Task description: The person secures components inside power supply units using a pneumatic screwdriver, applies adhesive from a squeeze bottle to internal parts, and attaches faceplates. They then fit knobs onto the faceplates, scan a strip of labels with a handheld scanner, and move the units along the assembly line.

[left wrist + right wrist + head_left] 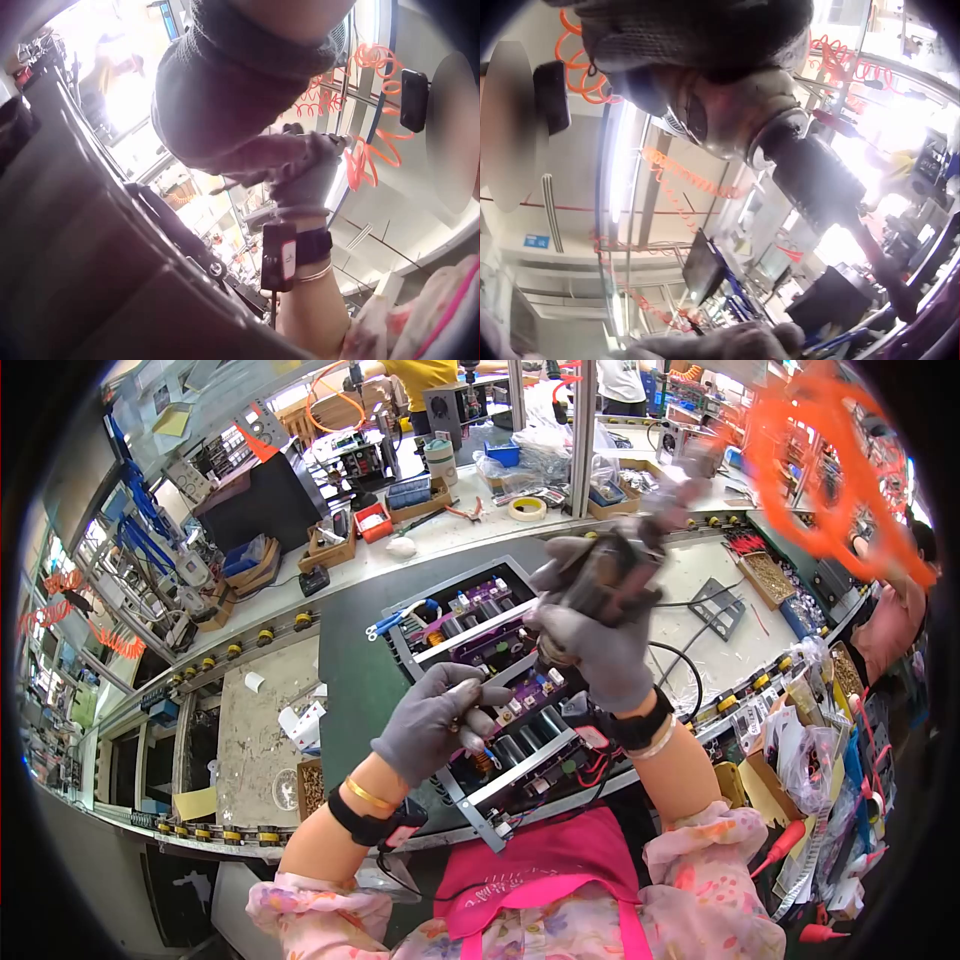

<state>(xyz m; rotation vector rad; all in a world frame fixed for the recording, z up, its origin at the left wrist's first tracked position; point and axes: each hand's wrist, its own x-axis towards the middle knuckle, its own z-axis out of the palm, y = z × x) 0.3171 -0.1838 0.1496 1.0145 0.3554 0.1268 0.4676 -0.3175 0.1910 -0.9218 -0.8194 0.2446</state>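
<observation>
The right hand (600,650), in a grey glove, grips a dark power tool (612,572) that is blurred in the head view. In the right wrist view the tool's metal housing (731,112) and dark cylindrical end (817,180) show below the glove (697,34). The left hand (430,725), also gloved, has bent fingers over the near edge of the purple circuit boards (525,695); whether it holds something small cannot be told. These boards, with black cylindrical parts (530,735), sit in a metal frame (480,815) on a dark green mat (355,700).
Blue-handled scissors (383,626) lie at the frame's far left corner. An orange coiled hose (800,470) hangs at the upper right. Behind stand a red bin (373,522) and a tape roll (527,509). A black cable (690,665) loops right of the hand; bagged parts (805,740) crowd the right side.
</observation>
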